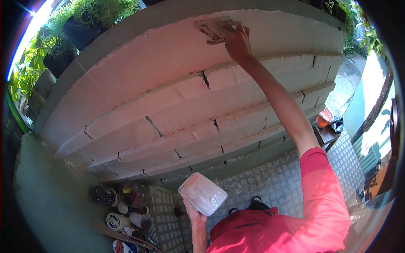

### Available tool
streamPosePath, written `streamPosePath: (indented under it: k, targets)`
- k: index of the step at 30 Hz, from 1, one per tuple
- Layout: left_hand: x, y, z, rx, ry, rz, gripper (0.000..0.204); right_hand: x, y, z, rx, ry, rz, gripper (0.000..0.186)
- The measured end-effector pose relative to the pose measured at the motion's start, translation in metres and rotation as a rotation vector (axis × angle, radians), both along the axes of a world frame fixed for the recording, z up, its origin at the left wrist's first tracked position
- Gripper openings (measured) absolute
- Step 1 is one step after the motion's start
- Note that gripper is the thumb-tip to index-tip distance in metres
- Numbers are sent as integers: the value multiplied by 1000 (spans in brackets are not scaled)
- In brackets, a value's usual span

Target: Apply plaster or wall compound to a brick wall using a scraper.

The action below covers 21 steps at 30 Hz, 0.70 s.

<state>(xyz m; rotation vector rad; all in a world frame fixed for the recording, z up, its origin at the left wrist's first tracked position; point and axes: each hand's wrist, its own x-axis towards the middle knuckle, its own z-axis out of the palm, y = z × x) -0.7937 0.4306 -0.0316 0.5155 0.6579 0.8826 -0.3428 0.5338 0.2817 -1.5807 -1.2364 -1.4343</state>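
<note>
My left hand [195, 214] holds a squarish white tub [204, 195] of smooth whitish paste low in front of me, its fingers mostly hidden behind it. My right arm reaches far up and forward. At its end, my right hand [238, 42] is closed around a flat rectangular plastering trowel [209, 33]. The blade is smeared with brown and pale residue and lies against the upper band of the wall [164, 57], just below its grey top edge. Stepped rows of pale blocks with dark gaps between them run below that band.
Potted plants [82, 29] line the wall's top at left. Jars and paint cans [116, 219] crowd the floor at lower left beside a green wall [59, 185]. An orange container [324, 119] sits on a small wooden stool [328, 135] at right. Pale crumbs dot the tiled floor [270, 177].
</note>
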Motion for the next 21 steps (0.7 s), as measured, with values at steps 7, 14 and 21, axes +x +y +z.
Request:
streamPosePath:
  k: [7, 14, 21]
  targets:
    - [3, -4, 7, -29, -21, 22, 61, -5, -27, -78, -241, -35, 7, 48]
    - [3, 4, 8, -8, 34, -2, 59, -1, -17, 2, -28, -18, -19, 51]
    - [8, 5, 19, -17, -13, 22, 57, 0, -33, -73, -245, 86, -36, 49]
